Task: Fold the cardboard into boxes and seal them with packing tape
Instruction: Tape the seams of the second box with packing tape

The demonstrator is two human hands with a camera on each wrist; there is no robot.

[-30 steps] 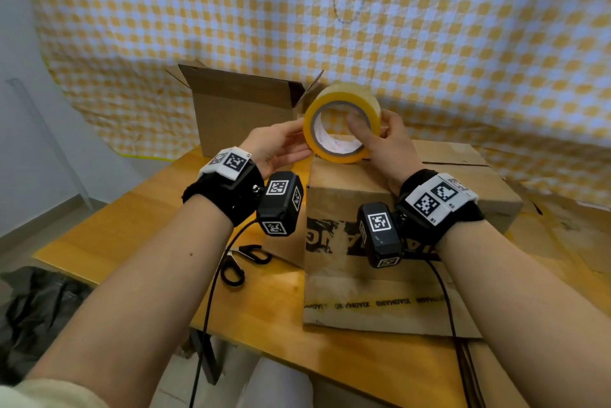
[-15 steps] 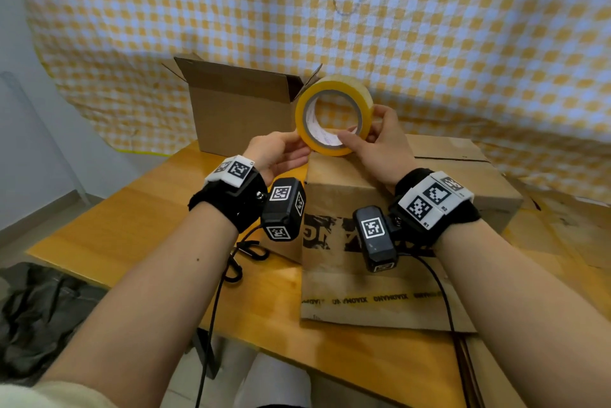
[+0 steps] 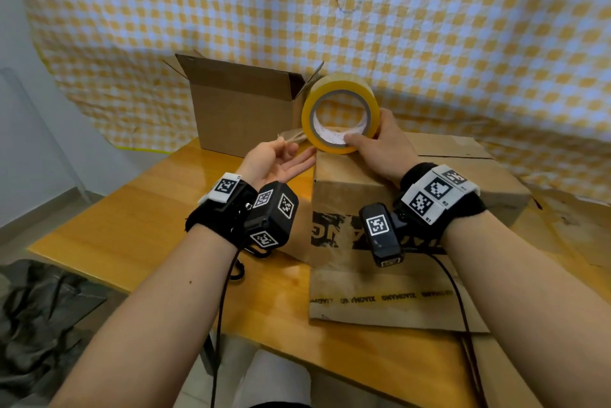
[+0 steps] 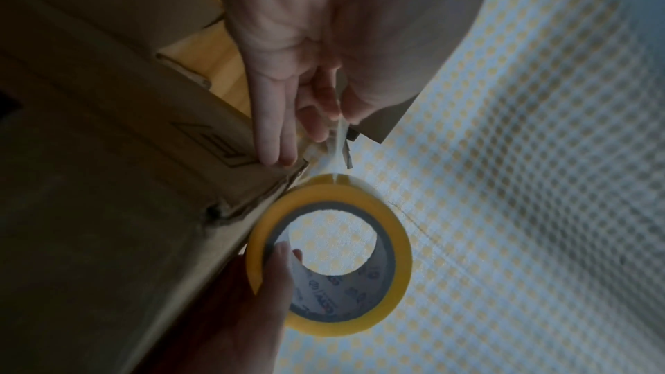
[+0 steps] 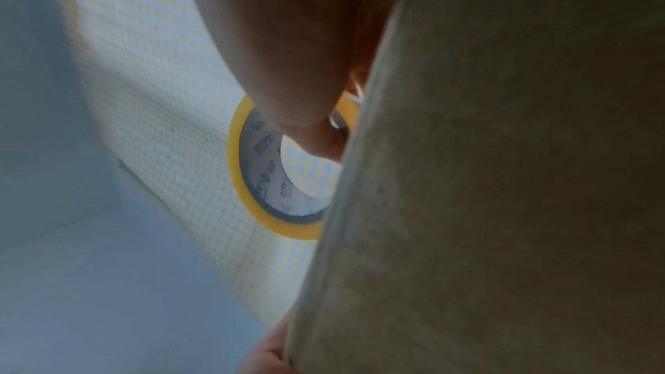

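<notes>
My right hand grips the yellow packing tape roll, thumb inside its core, at the top left edge of the closed cardboard box. My left hand is palm up just left of the roll. In the left wrist view its thumb and forefinger pinch the loose tape end, a short clear strip running to the roll. The other fingers lie straight against the box edge. The right wrist view shows my thumb in the roll beside the box wall.
An open cardboard box stands at the back of the wooden table, flaps up. Black scissors lie partly hidden under my left wrist. A checked yellow cloth hangs behind. Dark fabric lies on the floor at left.
The left hand has left the roll's rim and drawn a short strip of tape out to the left. The right hand has brought the roll down to the box's top edge.
</notes>
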